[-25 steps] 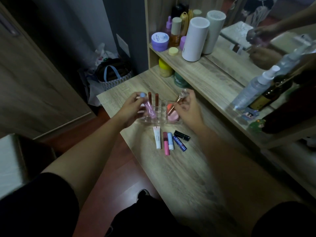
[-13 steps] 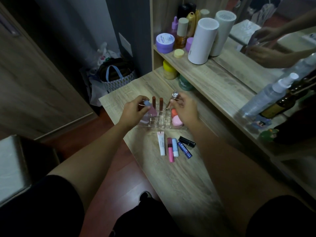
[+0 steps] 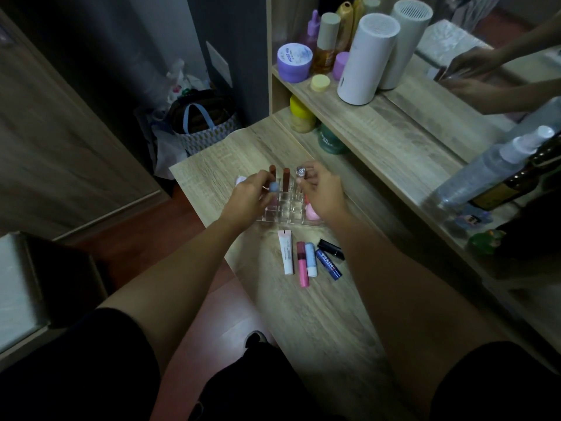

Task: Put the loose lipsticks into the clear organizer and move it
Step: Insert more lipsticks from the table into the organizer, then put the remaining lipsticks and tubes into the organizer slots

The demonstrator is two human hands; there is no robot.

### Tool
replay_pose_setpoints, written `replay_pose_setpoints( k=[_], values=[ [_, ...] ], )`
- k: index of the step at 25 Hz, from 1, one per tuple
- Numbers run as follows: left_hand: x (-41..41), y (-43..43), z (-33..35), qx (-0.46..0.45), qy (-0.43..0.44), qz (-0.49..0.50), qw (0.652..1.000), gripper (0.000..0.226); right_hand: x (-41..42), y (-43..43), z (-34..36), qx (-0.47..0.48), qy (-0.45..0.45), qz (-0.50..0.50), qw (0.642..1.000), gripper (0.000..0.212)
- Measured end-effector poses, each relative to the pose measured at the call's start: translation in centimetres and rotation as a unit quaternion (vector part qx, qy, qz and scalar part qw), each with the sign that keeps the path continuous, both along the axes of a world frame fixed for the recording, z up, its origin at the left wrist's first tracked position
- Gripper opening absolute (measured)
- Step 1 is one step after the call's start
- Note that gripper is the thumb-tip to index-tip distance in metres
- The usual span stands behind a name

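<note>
The clear organizer (image 3: 285,212) sits on the wooden table (image 3: 318,314), with two brown lipsticks (image 3: 286,177) standing at its back and a pink sponge (image 3: 312,211) at its right. My left hand (image 3: 249,197) pinches a pink lipstick with a blue cap (image 3: 61,187) upright over a left slot. My right hand (image 3: 320,189) holds a silver-capped lipstick (image 3: 300,171) upright over the right slots. In front of the organizer lie several loose ones: a white tube (image 3: 286,252), a pink lipstick (image 3: 302,264), a light blue one (image 3: 310,259), a dark blue one (image 3: 328,264) and a black one (image 3: 331,247).
A raised shelf (image 3: 379,129) on the right carries a white cylinder (image 3: 364,59), a purple jar (image 3: 294,62), bottles and a spray bottle (image 3: 498,165), backed by a mirror. Jars (image 3: 302,115) stand under it. A bag (image 3: 200,123) sits on the floor beyond the table.
Both hands have tipped their lipsticks from slanted to upright over the organizer. The camera has drifted, so everything sits a little lower and to the right.
</note>
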State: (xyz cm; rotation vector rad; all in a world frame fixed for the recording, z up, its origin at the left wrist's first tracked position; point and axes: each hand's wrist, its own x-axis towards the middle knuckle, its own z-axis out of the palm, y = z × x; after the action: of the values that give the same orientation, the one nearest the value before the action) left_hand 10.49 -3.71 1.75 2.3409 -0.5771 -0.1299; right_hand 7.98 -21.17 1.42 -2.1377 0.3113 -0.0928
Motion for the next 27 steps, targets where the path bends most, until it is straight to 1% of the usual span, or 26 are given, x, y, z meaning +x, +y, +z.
replay_pose_setpoints(
  k=[2, 4, 7, 9, 11, 12, 13, 14, 15, 16, 17, 19, 21, 23, 27],
  values=[
    [0.0, -0.1, 0.1, -0.010, 0.011, 0.008, 1.000, 0.019, 0.2, 0.1, 0.0, -0.006, 0.004, -0.004, 1.000, 0.028],
    [0.1, -0.1, 0.2, -0.008, 0.023, 0.011, 1.000, 0.020, 0.3, 0.0, 0.0, -0.005, 0.008, -0.005, 1.000, 0.027],
    [0.0, 0.0, 0.3, -0.004, 0.033, 0.010, 0.999, 0.028, 0.3, -0.2, 0.2, -0.003, 0.016, -0.002, 1.000, 0.029],
    [-0.1, 0.0, 0.4, 0.008, 0.030, 0.013, 0.999, 0.034, 0.0, -0.4, 0.5, 0.002, 0.021, 0.004, 1.000, 0.035],
    [-0.2, 0.0, 0.4, 0.005, 0.041, 0.039, 0.998, 0.043, -0.3, -0.6, 0.9, 0.005, 0.027, 0.007, 1.000, 0.041],
    [-0.6, 0.1, 0.5, -0.017, 0.058, 0.067, 0.996, 0.046, -0.8, -0.7, 1.1, 0.000, 0.024, 0.009, 1.000, 0.042],
    [-1.0, 0.2, 0.4, -0.051, 0.074, 0.103, 0.991, 0.045, -1.3, -0.7, 1.3, -0.007, 0.018, 0.009, 1.000, 0.042],
    [-1.6, 0.4, 0.3, -0.075, 0.078, 0.136, 0.985, 0.040, -1.9, -0.8, 1.4, -0.016, 0.012, 0.010, 1.000, 0.040],
    [-2.3, 0.7, 0.0, -0.076, 0.060, 0.155, 0.983, 0.031, -2.8, -0.7, 1.3, -0.030, 0.005, 0.014, 0.999, 0.036],
    [-3.1, 1.0, -0.6, -0.052, 0.038, 0.155, 0.986, 0.020, -3.9, -0.6, 1.1, -0.053, 0.001, 0.029, 0.998, 0.030],
    [-4.0, 1.3, -1.2, -0.024, 0.031, 0.133, 0.990, 0.013, -5.0, -0.5, 0.8, -0.079, 0.007, 0.054, 0.995, 0.025],
    [-5.7, 1.4, -2.3, 0.023, 0.062, 0.058, 0.996, 0.010, -7.3, -0.4, -0.1, -0.129, 0.044, 0.125, 0.983, 0.021],
    [-7.3, 1.1, -3.1, 0.063, 0.114, 0.001, 0.991, 0.017, -9.0, -0.5, -1.0, -0.189, 0.083, 0.190, 0.960, 0.029],
    [-8.4, 0.6, -3.6, 0.089, 0.152, -0.026, 0.984, 0.029, -9.9, -0.7, -1.6, -0.223, 0.100, 0.225, 0.943, 0.035],
    [-9.4, 0.0, -4.0, 0.112, 0.171, -0.053, 0.978, 0.039, -10.3, -0.3, -1.4, -0.264, 0.106, 0.257, 0.924, 0.037]
  ],
)
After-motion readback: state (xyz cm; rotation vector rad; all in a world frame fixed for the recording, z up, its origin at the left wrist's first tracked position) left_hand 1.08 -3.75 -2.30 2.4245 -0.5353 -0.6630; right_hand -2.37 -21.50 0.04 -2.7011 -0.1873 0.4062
